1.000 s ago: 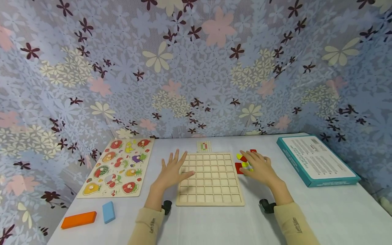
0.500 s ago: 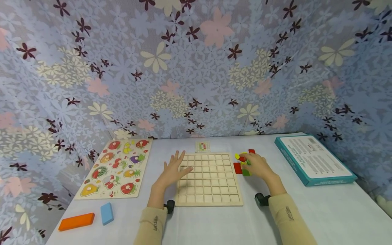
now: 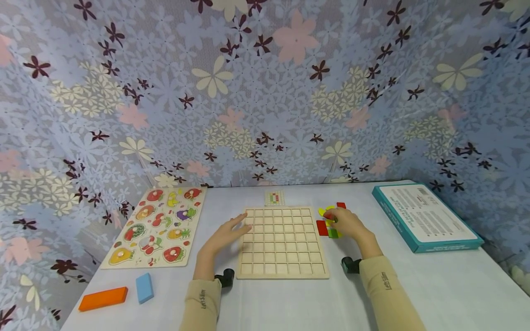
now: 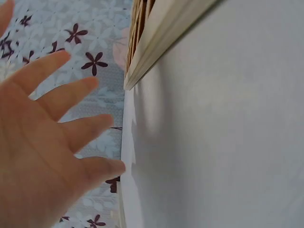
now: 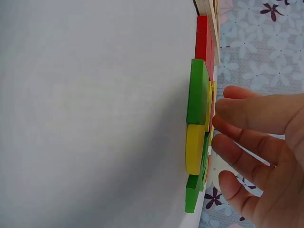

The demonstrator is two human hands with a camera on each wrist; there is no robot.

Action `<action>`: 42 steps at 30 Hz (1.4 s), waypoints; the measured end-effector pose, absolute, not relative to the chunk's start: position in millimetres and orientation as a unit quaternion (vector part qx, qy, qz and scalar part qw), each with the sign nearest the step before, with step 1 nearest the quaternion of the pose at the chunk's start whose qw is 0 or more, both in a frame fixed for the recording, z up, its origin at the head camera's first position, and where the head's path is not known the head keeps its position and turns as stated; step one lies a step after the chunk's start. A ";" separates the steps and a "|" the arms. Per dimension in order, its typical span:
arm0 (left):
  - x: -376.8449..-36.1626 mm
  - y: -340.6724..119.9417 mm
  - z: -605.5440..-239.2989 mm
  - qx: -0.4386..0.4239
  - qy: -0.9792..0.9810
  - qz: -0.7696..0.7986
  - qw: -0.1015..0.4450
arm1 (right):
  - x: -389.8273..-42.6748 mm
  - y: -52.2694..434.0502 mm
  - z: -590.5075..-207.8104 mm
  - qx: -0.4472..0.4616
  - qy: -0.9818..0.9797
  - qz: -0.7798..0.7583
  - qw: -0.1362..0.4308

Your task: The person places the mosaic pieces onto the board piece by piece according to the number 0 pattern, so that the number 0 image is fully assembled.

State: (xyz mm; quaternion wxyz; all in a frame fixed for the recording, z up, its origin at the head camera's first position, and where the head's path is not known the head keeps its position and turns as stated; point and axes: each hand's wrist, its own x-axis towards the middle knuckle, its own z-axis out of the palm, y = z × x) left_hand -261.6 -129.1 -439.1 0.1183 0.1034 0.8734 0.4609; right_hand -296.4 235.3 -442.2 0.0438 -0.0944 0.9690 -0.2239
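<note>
Floral backdrop (image 3: 248,115), white table (image 3: 285,305). Flat red/yellow/green blocks (image 3: 333,233) lie R of sq. pale wooden grid board (image 3: 284,242); R hand (image 3: 349,224) nearer, fingers bent at them, can't tell if gripping. L hand (image 3: 222,236), empty, fingers spread, by board's L edge.

The right hand (image 3: 349,222) partly hides the blocks (image 3: 333,233). The box (image 3: 428,214) has print too small to read; both sleeves (image 3: 202,303) are cropped.

Coloured blocks (image 3: 322,228) lie between the right fingers (image 5: 243,159) and the grid board (image 3: 281,243); passage is free toward the teal box (image 3: 426,218).
</note>
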 end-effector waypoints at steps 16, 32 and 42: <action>-262.6 -155.8 -457.5 0.139 0.852 0.461 0.207 | -299.6 235.4 -443.4 -0.093 0.970 -0.217 0.064; -259.6 -159.5 -466.9 0.179 0.864 0.423 0.204 | -302.7 236.1 -444.1 -0.099 0.971 -0.205 0.067; -259.7 -160.1 -465.0 0.179 0.864 0.423 0.205 | -307.6 236.7 -443.3 -0.093 0.973 -0.200 0.074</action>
